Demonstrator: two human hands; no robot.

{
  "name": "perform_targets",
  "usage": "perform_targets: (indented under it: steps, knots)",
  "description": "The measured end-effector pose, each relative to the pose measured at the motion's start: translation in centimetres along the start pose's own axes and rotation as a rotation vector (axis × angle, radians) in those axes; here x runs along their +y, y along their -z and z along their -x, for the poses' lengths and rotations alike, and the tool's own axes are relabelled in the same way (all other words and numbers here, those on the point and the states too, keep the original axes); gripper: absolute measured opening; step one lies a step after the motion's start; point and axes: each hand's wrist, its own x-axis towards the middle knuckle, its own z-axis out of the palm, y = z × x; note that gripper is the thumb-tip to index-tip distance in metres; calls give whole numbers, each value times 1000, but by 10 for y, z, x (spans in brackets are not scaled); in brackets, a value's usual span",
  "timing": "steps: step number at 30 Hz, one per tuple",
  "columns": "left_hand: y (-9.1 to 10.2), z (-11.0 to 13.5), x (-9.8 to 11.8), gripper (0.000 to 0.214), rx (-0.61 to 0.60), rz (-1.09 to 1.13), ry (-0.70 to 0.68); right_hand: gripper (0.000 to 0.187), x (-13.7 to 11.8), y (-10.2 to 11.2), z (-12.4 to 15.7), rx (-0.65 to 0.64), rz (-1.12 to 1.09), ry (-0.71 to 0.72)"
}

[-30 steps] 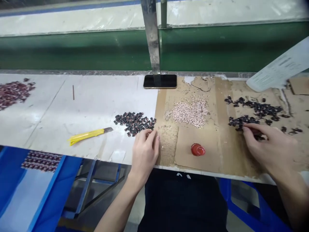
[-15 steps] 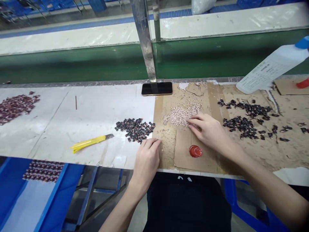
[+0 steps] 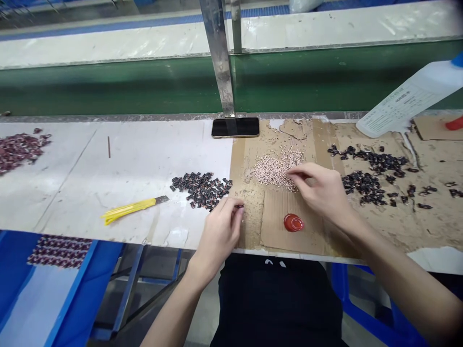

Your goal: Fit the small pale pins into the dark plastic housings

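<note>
left hand [image 3: 220,236]: fingers curled and loosely together, tips touching or just beside the lower right edge of the dark pile; too small to tell whether a piece sits between them

right hand [image 3: 321,193]: fingers bunched over the right edge of the pale heap; closed on a piece or merely hovering, impossible to tell

dark pile [image 3: 200,190]: compact mound of small dark parts on the white board, just ahead of the left hand

pale heap [image 3: 275,171]: small pale pink pieces spread on cardboard [image 3: 311,236], just under the right hand's fingertips

dark scatter [image 3: 372,188]: loose clusters and strays across the cardboard, right of the right hand, apparently not yet gathered

maroon heap [image 3: 20,152]: patterned pieces at the far left of the board, well apart from both hands

about the bench: yellow utility knife [image 3: 132,207], black phone [image 3: 235,127], red blob [image 3: 293,222], white plastic bottle [image 3: 408,99], patterned rows on a blue tray [image 3: 60,251]
</note>
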Motion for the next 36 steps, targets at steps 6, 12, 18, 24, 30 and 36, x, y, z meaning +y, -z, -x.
perform_targets:
  steps: [6, 12, 18, 24, 30, 36]
  knots:
    - [-9, -17, 55, 14, 180, 517, -60, 20, -22, 23, 21, -20, -869, -440]
    - [-21, -31, 80, 11, 189, 601, -155, 15, -44, 29, 39, -71, -1052, -451]
    - [-15, -33, 76, 10, 163, 626, -186, 20, -45, 33, 40, -57, -881, -347]
    - [-9, -38, 69, 7, 32, 752, -173, 21, -44, 33, 35, -100, -953, -336]
    - [-15, -36, 69, 10, 137, 747, -231, 24, -43, 25, 37, -53, -992, -329]
    - [-23, -28, 78, 4, 88, 966, 45, 11, -55, 27, 44, 34, -818, -307]
